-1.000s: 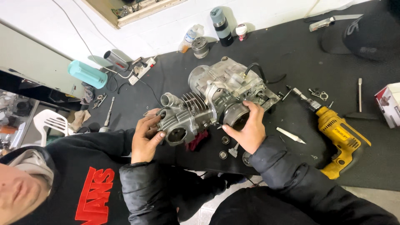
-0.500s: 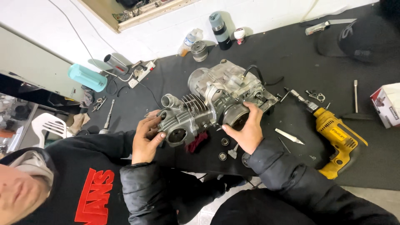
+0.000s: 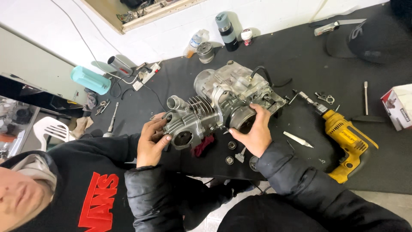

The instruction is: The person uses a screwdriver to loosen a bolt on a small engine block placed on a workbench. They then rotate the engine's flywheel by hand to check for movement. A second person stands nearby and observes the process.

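A small grey engine lies on a black mat. My left hand grips the finned cylinder-head end at its near left, fingers curled on the metal. At the engine's near side my right hand holds the crankcase by a round opening, thumb toward the middle. Both my sleeves are black padded jacket. A dark red rag sits under the engine between my hands.
A yellow power drill lies right of my right hand, with a white tube and small round metal parts near it. Bottles, a teal cylinder, a black cap and a box ring the mat. Another person in a black hoodie sits at lower left.
Both hands stay on the engine in the same places. The view has shifted only slightly.
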